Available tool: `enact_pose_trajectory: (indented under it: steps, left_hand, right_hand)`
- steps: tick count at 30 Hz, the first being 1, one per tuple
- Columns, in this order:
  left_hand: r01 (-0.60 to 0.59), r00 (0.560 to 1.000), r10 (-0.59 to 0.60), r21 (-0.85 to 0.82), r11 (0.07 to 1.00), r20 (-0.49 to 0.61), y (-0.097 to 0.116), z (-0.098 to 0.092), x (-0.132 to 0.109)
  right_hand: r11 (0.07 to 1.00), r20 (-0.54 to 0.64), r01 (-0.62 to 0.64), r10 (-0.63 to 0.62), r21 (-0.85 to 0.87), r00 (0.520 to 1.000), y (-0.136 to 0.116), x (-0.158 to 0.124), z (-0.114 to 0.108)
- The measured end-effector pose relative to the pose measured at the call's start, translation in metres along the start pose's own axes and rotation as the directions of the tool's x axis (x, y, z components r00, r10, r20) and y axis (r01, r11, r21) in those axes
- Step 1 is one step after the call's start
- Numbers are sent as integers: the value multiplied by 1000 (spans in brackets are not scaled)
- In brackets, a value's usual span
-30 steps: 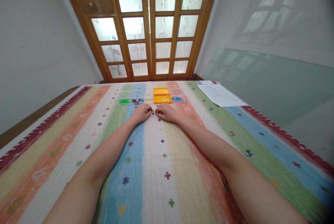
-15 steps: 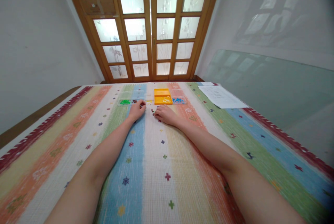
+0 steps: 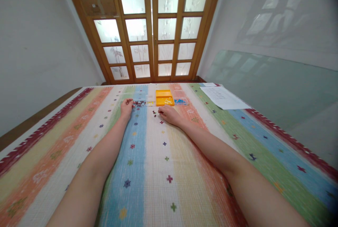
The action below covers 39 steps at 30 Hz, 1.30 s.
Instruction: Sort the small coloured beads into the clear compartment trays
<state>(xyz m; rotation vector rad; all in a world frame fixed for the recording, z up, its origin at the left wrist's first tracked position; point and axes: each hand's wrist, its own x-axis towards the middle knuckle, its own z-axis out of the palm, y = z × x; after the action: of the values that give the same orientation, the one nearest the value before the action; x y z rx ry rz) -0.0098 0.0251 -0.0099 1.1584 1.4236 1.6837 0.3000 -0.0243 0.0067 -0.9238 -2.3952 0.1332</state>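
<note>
In the head view, my left hand (image 3: 127, 108) is over the left end of the row of small clear boxes, its fingers pinched together and covering the green pieces. Right beside its fingertips lies a clear box of dark brown pieces (image 3: 139, 103). My right hand (image 3: 169, 115) rests on the cloth in front of an open yellow case (image 3: 164, 93), fingers curled and thumb side inward. A few tiny dark pieces (image 3: 154, 112) lie just left of its fingertips. Whatever either hand pinches is too small to make out.
A clear box of blue pieces (image 3: 180, 102) stands right of the yellow case, and yellow pieces (image 3: 150, 103) sit left of it. Printed paper sheets (image 3: 224, 98) lie at the right on the striped tablecloth (image 3: 155, 170). Wooden glazed doors (image 3: 153, 50) stand behind the table.
My left hand has moved left, from the brown pieces to the green ones, uncovering the brown box. My right hand has shifted slightly right, exposing more of the tiny dark pieces.
</note>
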Motion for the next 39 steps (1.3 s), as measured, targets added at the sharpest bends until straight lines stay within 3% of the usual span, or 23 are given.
enact_pose_trajectory:
  steps: [4, 10, 13, 23, 27, 34, 39]
  left_hand:
    - [11, 990, -10, -7, 1000, 143, 4, 6, -8]
    - [-44, 920, 27, 33, 998, 390, 12, 15, -24]
    - [-54, 898, 39, 20, 998, 439, 13, 14, -25]
    - [59, 970, -25, -135, 989, 242, 1, 8, -8]
    - [69, 994, -50, -195, 978, 102, -2, 1, 1]
    - [110, 978, -160, -328, 938, -131, -1, -12, 13]
    - [116, 978, -159, -284, 952, -133, 3, -15, 12]
  right_hand:
    - [1000, -12, 11, -10, 17, 1000, 3, -1, 3]
    - [1000, -10, 10, -10, 4, 1000, 4, -1, 2]
    - [1000, -12, 19, -19, 10, 1000, 3, -1, 1]
    - [999, -60, 37, -35, 34, 998, 9, -2, 5]
    - [999, -75, 31, -28, 42, 997, 14, -2, 8]
    - [998, -89, 35, -31, 45, 996, 16, -3, 10]
    - [999, -75, 8, -5, 43, 997, 13, -2, 7]
